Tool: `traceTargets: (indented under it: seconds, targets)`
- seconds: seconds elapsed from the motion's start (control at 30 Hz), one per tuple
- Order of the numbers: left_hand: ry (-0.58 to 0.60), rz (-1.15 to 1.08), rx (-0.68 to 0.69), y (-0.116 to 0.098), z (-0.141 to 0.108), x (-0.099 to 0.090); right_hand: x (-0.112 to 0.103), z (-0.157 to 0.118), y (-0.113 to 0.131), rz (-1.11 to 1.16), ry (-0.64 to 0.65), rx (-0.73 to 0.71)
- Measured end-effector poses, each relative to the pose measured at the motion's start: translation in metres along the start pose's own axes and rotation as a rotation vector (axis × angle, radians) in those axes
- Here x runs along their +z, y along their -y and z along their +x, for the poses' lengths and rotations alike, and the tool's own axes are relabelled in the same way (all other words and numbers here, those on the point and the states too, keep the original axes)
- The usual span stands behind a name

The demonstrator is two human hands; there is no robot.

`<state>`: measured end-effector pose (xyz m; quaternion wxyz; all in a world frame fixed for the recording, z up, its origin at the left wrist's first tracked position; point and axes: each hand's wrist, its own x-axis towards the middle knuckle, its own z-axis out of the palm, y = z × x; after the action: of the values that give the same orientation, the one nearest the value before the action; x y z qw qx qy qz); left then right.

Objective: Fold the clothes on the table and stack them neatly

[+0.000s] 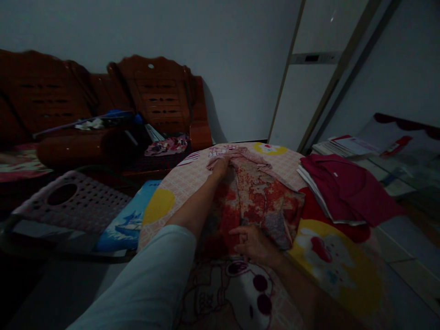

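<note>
Fingers (237, 230) of the right hand (252, 245) spread loosely at the six-o'clock edge of a red-and-grey cloth garment (256, 188), central on the round, cartoon-printed surface (189, 181); whether the left hand (222, 168), at twelve, pinches, I can't tell. At ten, a brown wooden chair (158, 91) holds crumpled pink cloth (168, 145).

From my end the light looks dim. I see a pale wall (240, 68) top centre, a wooden sofa (161, 78) upper left, woven chair (92, 197) lower left, tall white unit (311, 96) upper right, pale floor (412, 275) lower right.
</note>
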<state>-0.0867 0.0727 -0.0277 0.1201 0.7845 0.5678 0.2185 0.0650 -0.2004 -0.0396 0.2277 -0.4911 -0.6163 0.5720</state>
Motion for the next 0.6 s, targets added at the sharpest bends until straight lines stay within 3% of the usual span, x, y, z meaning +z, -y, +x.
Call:
traceTargets:
  seconds: [0.1,0.27,0.37,0.5,0.6]
  targets:
    - [-0.026,0.092,-0.043,-0.001,-0.006,0.001,0.000,0.000,-0.001,0.030,0.011,0.009]
    - [0.065,0.243,0.048,-0.008,-0.013,0.002,0.000,0.000,-0.002,0.024,0.012,0.000]
    - [0.170,0.257,0.074,-0.029,-0.015,0.008,-0.001,-0.001,-0.001,0.050,0.018,0.011]
    - [0.285,0.197,0.222,-0.070,-0.025,0.032,-0.005,-0.001,0.004,0.056,0.024,0.029]
    - [0.252,0.129,0.337,-0.092,-0.043,0.054,-0.022,-0.002,0.008,-0.033,-0.075,0.008]
